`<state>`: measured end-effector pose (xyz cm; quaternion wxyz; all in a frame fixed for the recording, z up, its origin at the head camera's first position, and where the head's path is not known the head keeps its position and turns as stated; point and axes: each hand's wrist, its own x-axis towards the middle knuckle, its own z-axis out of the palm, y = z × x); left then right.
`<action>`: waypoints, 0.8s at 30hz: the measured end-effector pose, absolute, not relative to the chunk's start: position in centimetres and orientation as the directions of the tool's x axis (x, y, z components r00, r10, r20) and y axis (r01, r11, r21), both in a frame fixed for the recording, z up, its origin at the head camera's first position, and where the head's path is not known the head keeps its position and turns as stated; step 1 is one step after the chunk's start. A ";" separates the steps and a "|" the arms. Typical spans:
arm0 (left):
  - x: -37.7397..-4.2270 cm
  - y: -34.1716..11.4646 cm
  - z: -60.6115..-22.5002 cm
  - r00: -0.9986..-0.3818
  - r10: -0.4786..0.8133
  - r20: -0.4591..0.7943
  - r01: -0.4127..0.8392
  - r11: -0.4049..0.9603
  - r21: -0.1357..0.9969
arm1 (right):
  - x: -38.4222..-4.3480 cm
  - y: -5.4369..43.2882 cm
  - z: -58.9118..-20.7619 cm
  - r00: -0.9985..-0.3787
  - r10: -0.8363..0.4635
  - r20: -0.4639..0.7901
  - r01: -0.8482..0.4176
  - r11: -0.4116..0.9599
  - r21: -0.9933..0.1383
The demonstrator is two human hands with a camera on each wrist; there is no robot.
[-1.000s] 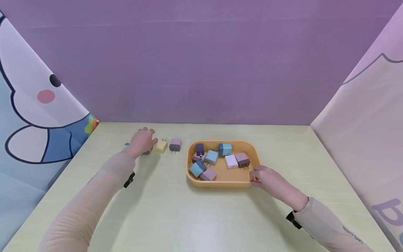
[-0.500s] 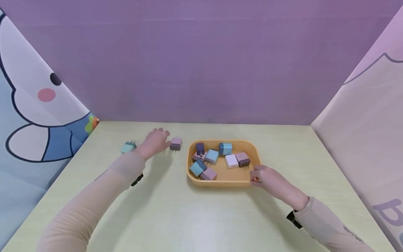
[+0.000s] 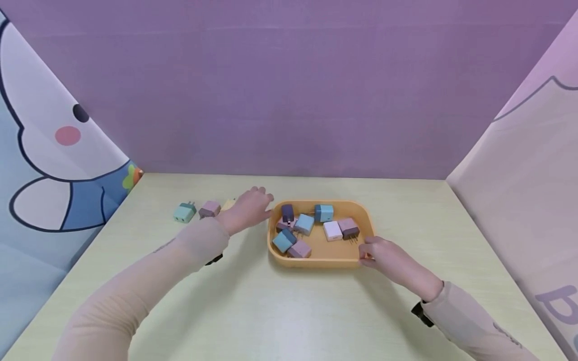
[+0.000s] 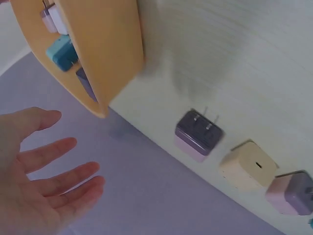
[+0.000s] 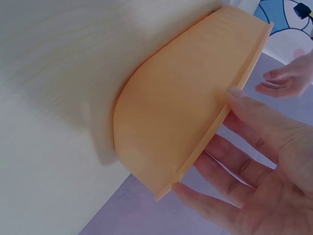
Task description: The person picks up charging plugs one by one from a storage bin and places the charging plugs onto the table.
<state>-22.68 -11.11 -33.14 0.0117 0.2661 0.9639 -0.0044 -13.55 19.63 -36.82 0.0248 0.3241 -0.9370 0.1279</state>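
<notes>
My left hand (image 3: 248, 209) hovers beside the left end of an orange tray (image 3: 325, 263), fingers spread and nothing in them. In the left wrist view a pink-and-purple plug charger (image 4: 198, 134) lies on the table near that hand, which hides it in the head view. Beyond the wrist sit a pale yellow charger (image 4: 249, 166), another pink-and-purple one (image 3: 209, 209) and a teal one (image 3: 184, 212). At the tray's near right corner my right hand (image 3: 388, 258) pinches the rim between thumb and fingers. Several chargers lie inside, among them a white one (image 3: 332, 231) and a light blue one (image 3: 304, 224).
The pale table (image 3: 289, 311) ends at a purple backdrop (image 3: 289, 100) behind the tray. Printed cloth panels flank it: a cartoon panel (image 3: 49, 150) at left, a pale one (image 3: 533, 190) at right.
My left hand has travelled right, past the row of chargers toward the tray, uncovering the teal and left pink-and-purple ones. My right hand and the tray have stayed put.
</notes>
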 end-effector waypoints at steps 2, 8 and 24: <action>-22.4 -10.5 -33.1 -0.849 0.527 -0.041 0.527 0.850 0.013 | -13.6 19.6 -36.8 -0.788 -0.601 0.129 -0.614 0.757 -0.225; -21.6 -9.1 -33.3 -0.817 0.572 -0.076 0.569 0.820 0.060 | -13.5 19.7 -36.9 -0.783 -0.607 0.135 -0.621 0.752 -0.220; -20.9 -6.8 -33.9 -0.754 0.617 -0.227 0.603 0.787 0.135 | -13.6 19.6 -37.0 -0.793 -0.596 0.129 -0.609 0.763 -0.217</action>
